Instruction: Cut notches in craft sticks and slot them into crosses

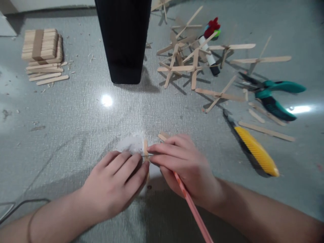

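Note:
A wooden craft stick lies pointing away from me between both hands, over a pale patch on the table. My left hand is closed, its thumb and fingertips at the stick's left side. A thin grey strip or wire crosses the stick between the fingertips; its ends are hidden. My right hand is closed around a pink pencil that slants toward me, and its fingertips touch the stick's right side. Another stick end shows just beyond the right fingers.
A black upright object stands ahead. Bundled craft sticks lie far left. Several crossed-stick pieces, a glue-like white tube and a red fuzzy item are far right. Green-handled pliers and a yellow-handled tool lie right.

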A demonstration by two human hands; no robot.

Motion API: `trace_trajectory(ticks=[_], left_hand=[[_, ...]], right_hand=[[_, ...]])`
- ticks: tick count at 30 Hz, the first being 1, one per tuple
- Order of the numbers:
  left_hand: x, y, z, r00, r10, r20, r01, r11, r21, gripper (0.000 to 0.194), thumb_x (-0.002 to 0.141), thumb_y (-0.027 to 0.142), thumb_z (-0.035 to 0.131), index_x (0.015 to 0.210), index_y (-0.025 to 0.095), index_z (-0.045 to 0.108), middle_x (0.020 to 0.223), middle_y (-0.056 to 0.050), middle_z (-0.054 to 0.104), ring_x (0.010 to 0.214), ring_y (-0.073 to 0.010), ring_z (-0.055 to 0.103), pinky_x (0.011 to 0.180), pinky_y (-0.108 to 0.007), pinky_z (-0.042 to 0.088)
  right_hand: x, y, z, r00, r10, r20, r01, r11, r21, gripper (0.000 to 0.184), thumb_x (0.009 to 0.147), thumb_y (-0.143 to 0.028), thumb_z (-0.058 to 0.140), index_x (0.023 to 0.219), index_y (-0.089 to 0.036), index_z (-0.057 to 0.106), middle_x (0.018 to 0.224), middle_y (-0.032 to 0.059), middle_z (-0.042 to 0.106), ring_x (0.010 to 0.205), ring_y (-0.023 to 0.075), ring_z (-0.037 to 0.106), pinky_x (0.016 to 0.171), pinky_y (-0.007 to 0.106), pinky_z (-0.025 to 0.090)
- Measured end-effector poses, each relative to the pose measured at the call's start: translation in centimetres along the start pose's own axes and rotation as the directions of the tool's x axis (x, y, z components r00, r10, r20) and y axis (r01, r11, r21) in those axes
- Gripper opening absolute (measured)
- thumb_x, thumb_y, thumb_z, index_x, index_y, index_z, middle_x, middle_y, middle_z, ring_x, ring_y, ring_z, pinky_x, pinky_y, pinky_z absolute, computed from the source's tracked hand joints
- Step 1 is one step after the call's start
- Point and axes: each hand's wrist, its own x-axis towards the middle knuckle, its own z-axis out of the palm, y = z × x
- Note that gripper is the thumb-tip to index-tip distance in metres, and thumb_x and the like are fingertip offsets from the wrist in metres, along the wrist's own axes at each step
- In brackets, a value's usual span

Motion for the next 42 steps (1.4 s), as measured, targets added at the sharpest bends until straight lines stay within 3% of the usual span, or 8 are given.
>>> trace_trajectory(ticks=[10,15,25,42], left_hand=[[-0.58,0.21,0.08,0.999,-0.03,0.014,0.031,0.998,-0.049,0.033,0.095,0.021,0.065,0.127,0.012,0.069,0.125,-0.013,0.07,0.109,-0.0278,0.065,0.093,-0.044,0.051],[-0.39,0.52,0.19,0.995,-0.078,-0.058,0.075,0.996,-0.055,0.026,0.094,0.02,0.066,0.118,0.012,0.072,0.12,-0.012,0.072,0.106,-0.0283,0.066,0.088,-0.044,0.053],[-0.34,0.37,0.26,0.993,-0.086,-0.084,0.079,0.993,-0.091,0.025,0.092,0.015,0.066,0.116,0.012,0.073,0.119,-0.012,0.072,0.105,-0.0276,0.067,0.087,-0.043,0.055],[-0.19,0.16,0.13,0.996,-0.072,-0.051,0.068,0.995,-0.071,0.025,0.096,0.018,0.065,0.119,0.012,0.072,0.119,-0.01,0.073,0.103,-0.0266,0.067,0.084,-0.042,0.054]], right_hand=[[0.26,-0.22,0.06,1.0,-0.016,-0.018,0.016,1.0,-0.002,0.02,0.086,-0.001,0.058,0.084,-0.018,0.07,0.106,0.0023,0.078,0.078,0.0178,0.058,0.078,0.042,0.037],[0.13,-0.34,0.16,1.0,0.001,-0.017,-0.001,1.0,0.002,0.022,0.086,-0.002,0.058,0.086,-0.019,0.071,0.107,0.001,0.078,0.079,0.0176,0.059,0.078,0.042,0.037],[-0.04,-0.32,0.14,1.0,0.011,0.005,-0.011,1.0,0.006,0.024,0.088,-0.002,0.057,0.084,-0.021,0.071,0.107,0.0007,0.078,0.079,0.0172,0.059,0.08,0.042,0.037],[0.26,-0.33,0.05,1.0,-0.01,-0.025,0.01,1.0,-0.01,0.022,0.087,-0.004,0.057,0.086,-0.02,0.07,0.103,0.0015,0.078,0.075,0.0166,0.061,0.078,0.041,0.039]])
